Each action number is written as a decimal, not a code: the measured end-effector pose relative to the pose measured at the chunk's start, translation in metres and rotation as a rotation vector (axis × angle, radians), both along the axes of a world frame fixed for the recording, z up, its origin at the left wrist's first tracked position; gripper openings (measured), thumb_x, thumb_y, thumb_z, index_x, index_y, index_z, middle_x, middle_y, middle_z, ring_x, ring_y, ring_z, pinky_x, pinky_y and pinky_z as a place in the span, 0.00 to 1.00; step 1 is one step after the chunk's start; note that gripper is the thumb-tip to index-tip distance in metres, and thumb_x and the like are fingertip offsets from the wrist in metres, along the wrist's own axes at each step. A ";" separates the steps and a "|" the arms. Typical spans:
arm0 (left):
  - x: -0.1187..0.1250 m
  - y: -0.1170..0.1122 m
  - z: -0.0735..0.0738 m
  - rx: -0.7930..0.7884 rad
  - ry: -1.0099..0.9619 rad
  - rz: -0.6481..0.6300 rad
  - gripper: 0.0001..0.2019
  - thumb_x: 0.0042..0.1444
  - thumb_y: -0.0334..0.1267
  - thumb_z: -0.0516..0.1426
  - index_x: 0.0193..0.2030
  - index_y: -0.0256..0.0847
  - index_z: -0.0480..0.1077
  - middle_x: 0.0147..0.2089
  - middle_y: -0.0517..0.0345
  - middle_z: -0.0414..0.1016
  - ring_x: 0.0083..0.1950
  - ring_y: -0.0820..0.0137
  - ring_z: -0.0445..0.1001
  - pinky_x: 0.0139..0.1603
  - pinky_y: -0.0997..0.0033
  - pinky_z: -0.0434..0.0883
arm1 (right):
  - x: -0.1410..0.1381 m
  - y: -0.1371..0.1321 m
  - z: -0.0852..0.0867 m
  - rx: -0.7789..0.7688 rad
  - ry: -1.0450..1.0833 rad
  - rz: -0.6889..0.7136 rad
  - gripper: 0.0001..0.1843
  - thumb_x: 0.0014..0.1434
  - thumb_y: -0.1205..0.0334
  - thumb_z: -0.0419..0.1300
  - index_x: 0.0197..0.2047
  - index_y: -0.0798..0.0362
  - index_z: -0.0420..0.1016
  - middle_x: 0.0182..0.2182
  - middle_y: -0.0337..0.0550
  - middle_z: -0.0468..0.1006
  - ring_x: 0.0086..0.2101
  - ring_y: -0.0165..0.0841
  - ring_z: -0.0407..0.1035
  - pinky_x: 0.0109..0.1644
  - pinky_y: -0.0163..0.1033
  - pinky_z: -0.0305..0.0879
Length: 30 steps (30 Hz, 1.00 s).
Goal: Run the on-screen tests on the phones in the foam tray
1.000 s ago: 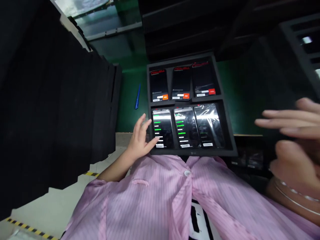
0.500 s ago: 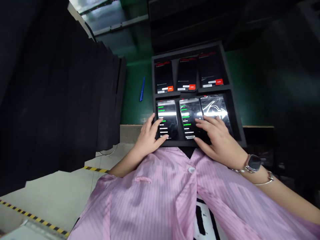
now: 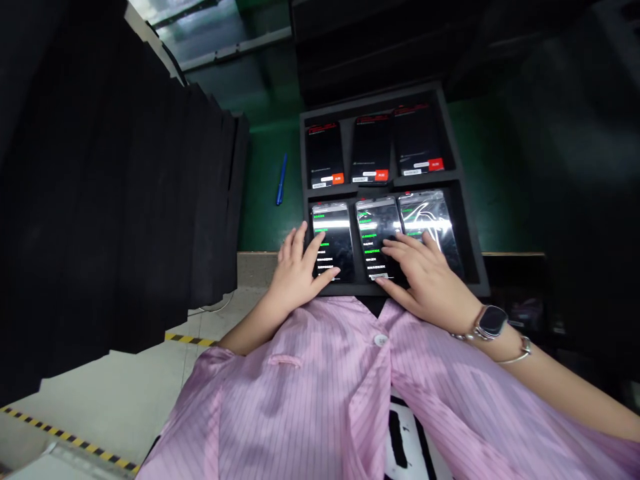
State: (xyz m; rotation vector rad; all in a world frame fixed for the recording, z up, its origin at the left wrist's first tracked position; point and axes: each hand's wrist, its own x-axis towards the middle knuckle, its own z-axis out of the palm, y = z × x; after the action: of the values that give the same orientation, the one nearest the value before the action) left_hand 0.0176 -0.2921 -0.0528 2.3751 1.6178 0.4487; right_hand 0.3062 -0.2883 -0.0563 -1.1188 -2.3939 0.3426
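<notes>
A black foam tray point(image 3: 473, 263) lies on the green bench and holds two rows of three phones. The near row is lit with green text. My left hand point(image 3: 297, 270) rests at the tray's near left corner, fingers apart, with fingertips on the left phone point(image 3: 333, 233). My right hand point(image 3: 425, 277) lies flat with fingers spread over the middle phone point(image 3: 375, 230) and the lower part of the right phone point(image 3: 433, 217). The far row of dark phones point(image 3: 373, 147) carries orange stickers. Neither hand grips anything.
A blue pen point(image 3: 281, 179) lies on the green mat point(image 3: 263, 200) left of the tray. A tall stack of black foam sheets point(image 3: 150, 200) stands at the left. Dark shelving rises behind and to the right. My pink striped coat point(image 3: 325, 393) fills the foreground.
My right hand came down from the right edge onto the middle and right phones, then slid slightly left. My left hand's fingers crept further onto the left phone.
</notes>
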 end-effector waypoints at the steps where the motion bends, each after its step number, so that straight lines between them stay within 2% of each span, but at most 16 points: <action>1: -0.001 -0.001 0.001 0.052 -0.010 -0.037 0.36 0.67 0.60 0.55 0.73 0.37 0.60 0.77 0.32 0.49 0.77 0.39 0.51 0.70 0.35 0.61 | 0.001 -0.001 0.001 0.020 -0.004 0.012 0.25 0.74 0.52 0.54 0.62 0.65 0.67 0.59 0.62 0.73 0.63 0.59 0.63 0.71 0.72 0.50; 3: -0.002 -0.005 0.005 0.155 -0.026 -0.148 0.31 0.68 0.56 0.56 0.71 0.39 0.64 0.75 0.35 0.56 0.77 0.43 0.52 0.73 0.37 0.58 | 0.003 -0.002 0.004 0.064 -0.028 0.035 0.23 0.72 0.54 0.57 0.60 0.64 0.70 0.59 0.63 0.72 0.61 0.59 0.65 0.69 0.73 0.52; 6: -0.002 -0.008 0.008 0.241 -0.032 -0.309 0.22 0.69 0.51 0.57 0.63 0.40 0.71 0.67 0.45 0.71 0.72 0.52 0.63 0.76 0.42 0.53 | 0.006 -0.005 0.007 0.129 -0.059 0.050 0.19 0.68 0.54 0.62 0.54 0.60 0.77 0.56 0.63 0.71 0.56 0.57 0.67 0.66 0.74 0.58; 10: 0.003 -0.008 0.007 0.217 -0.041 -0.376 0.18 0.70 0.47 0.55 0.58 0.38 0.75 0.59 0.50 0.79 0.61 0.60 0.75 0.75 0.48 0.56 | 0.007 -0.007 0.005 0.160 -0.076 0.068 0.17 0.68 0.52 0.63 0.48 0.58 0.81 0.53 0.60 0.73 0.53 0.54 0.68 0.65 0.73 0.58; 15: 0.006 -0.007 0.004 0.166 -0.043 -0.383 0.13 0.71 0.43 0.56 0.50 0.38 0.77 0.55 0.55 0.82 0.57 0.61 0.77 0.75 0.46 0.56 | 0.008 -0.006 0.001 0.103 -0.101 0.099 0.16 0.71 0.53 0.59 0.49 0.58 0.80 0.50 0.54 0.76 0.52 0.49 0.70 0.70 0.71 0.50; 30: 0.004 0.004 0.004 0.115 -0.055 -0.372 0.12 0.68 0.40 0.57 0.53 0.42 0.78 0.57 0.53 0.80 0.59 0.57 0.76 0.74 0.40 0.57 | 0.005 0.003 0.003 0.084 -0.099 0.033 0.14 0.71 0.53 0.59 0.47 0.54 0.81 0.51 0.50 0.78 0.52 0.44 0.69 0.73 0.67 0.48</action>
State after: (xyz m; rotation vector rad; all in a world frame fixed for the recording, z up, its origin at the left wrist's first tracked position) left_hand 0.0221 -0.2878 -0.0492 2.6437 1.1159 0.5365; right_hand 0.3112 -0.2850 -0.0530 -1.0826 -2.4903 0.1993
